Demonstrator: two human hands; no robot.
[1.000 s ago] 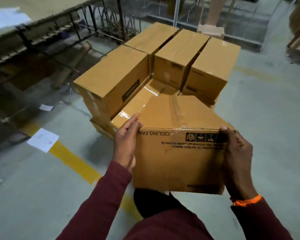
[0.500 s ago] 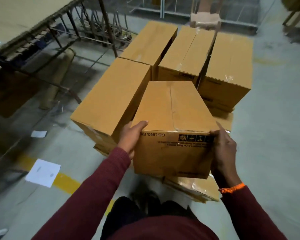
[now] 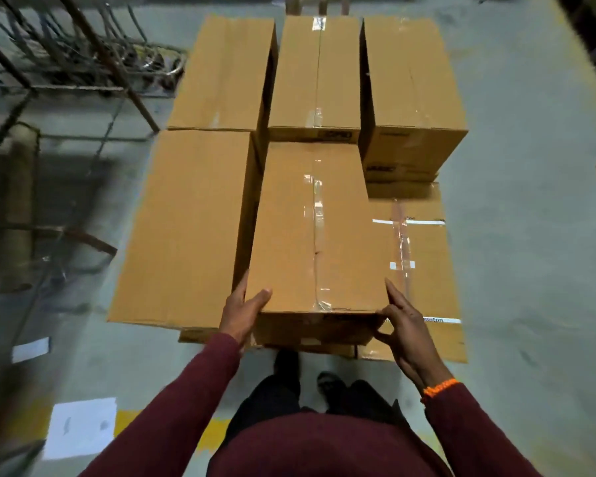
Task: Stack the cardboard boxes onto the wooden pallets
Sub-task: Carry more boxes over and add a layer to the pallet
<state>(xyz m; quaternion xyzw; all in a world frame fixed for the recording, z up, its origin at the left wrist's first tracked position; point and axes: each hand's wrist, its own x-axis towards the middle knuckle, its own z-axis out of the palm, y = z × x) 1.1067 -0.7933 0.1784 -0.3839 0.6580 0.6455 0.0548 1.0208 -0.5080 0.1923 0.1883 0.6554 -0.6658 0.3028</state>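
While both hands, left hand (image 3: 243, 313) and right hand (image 3: 405, 330), are grasping the ceiling-fan box (image 3: 315, 235), fingers risk pinching against the neighbouring box (image 3: 186, 225).

Pallet hidden beneath boxes (image 3: 200, 222)

Legible text | lower-layer box (image 3: 417, 256), white strip along near right edge: partial letters "…mnton", start hidden behind right hand (image 3: 406, 333) | dark labels on rear boxes: too blurred to read
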